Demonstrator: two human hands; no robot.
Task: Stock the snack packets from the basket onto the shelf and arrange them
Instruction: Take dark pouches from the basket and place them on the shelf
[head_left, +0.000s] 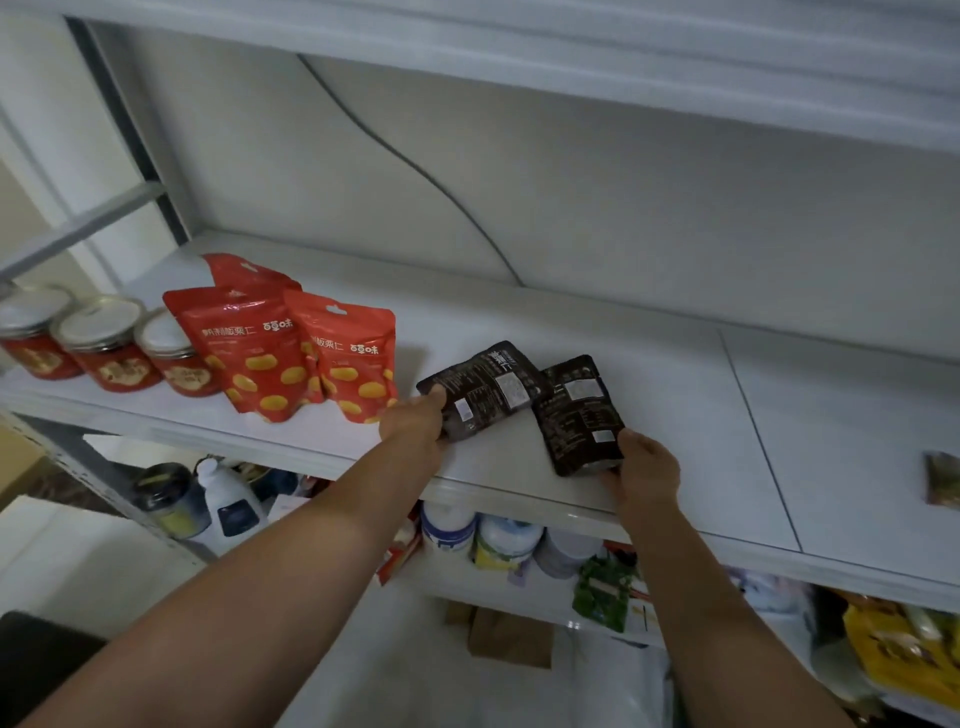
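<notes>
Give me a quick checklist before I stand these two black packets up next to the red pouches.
1. Grip of left hand on left black packet: ok.
2. Grip of right hand on right black packet: ok.
3. Bare shelf space right of the red pouches: ok.
4. Black packets upright: not ok, neither stands; label backs face the camera.
5. Red pouches standing: ok.
6. Stock left in the basket: cannot tell, not in view.
</notes>
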